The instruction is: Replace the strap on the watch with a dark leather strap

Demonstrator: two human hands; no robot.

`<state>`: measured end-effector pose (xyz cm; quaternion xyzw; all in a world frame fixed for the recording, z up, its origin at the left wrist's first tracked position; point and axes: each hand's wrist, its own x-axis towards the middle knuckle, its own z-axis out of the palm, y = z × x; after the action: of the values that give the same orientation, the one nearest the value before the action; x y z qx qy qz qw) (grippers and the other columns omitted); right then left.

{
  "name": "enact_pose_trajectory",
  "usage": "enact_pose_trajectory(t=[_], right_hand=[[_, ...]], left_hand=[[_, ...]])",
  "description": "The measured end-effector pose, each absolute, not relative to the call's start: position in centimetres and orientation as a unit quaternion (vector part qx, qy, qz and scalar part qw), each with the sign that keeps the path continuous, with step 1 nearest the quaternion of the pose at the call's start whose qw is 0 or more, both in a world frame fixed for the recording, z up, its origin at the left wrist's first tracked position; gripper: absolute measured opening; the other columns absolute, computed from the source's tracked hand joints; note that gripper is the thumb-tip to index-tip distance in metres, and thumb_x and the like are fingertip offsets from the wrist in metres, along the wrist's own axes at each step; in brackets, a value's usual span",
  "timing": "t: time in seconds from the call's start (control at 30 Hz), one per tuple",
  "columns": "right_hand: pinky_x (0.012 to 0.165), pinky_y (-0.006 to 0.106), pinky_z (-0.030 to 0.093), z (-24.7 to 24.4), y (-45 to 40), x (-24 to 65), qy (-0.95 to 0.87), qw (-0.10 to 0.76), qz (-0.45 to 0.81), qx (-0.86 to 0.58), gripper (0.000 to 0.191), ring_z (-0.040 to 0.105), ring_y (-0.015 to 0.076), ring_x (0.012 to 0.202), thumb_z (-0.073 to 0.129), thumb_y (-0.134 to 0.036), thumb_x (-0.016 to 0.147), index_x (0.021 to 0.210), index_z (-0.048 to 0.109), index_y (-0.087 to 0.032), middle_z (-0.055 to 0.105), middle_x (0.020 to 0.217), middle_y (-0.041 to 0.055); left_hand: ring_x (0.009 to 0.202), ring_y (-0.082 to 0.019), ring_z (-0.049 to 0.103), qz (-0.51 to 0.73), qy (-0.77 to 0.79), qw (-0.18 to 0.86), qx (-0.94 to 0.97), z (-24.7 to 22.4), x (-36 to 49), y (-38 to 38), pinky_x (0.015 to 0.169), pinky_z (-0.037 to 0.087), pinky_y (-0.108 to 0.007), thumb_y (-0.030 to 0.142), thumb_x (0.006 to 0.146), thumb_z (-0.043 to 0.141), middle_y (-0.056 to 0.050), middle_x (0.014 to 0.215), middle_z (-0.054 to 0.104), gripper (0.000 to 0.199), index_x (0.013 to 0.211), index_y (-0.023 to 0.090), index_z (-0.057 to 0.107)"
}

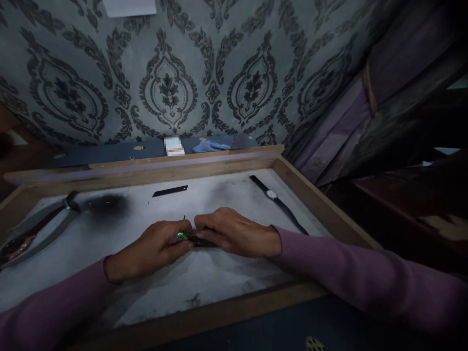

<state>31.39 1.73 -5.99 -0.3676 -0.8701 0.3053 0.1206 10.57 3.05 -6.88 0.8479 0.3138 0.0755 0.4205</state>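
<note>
Above the white base of a wooden tray, my left hand [155,246] is closed around the case of a wristwatch [182,237], which gives off a green glint. My right hand [236,231] pinches the dark strap [204,243] where it meets the case. Both sets of fingertips nearly touch, and they hide much of the watch. Beyond them lies a flat black cutter blade [170,190]. To the right rests another wristwatch [271,194] with a pale dial and black strap, laid out straight.
The wooden tray's rim [325,202] surrounds the white base. At the left lies a larger watch with a brown strap [40,222], partly inside clear wrapping. Behind the tray are a blurred small box [174,146] and a blue cloth [211,146], before a patterned wall.
</note>
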Motion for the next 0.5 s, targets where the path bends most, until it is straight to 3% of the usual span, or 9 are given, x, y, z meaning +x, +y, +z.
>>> enact_pose_trajectory(t=[0.5], right_hand=[[0.058,0.023,0.026,-5.89,1.93,31.51,-0.864,0.145,0.325,-0.357,0.015,0.037,0.0064,0.054,0.052,-0.009,0.09,0.077,0.058,-0.014,0.042,0.059,-0.0062]], left_hand=[[0.075,-0.017,0.055,0.073,0.313,0.428,0.845,-6.87,10.38,3.34,0.076,0.047,-0.031,0.033,0.092,0.046,-0.001,0.077,0.06,0.023,0.086,0.016,0.061]])
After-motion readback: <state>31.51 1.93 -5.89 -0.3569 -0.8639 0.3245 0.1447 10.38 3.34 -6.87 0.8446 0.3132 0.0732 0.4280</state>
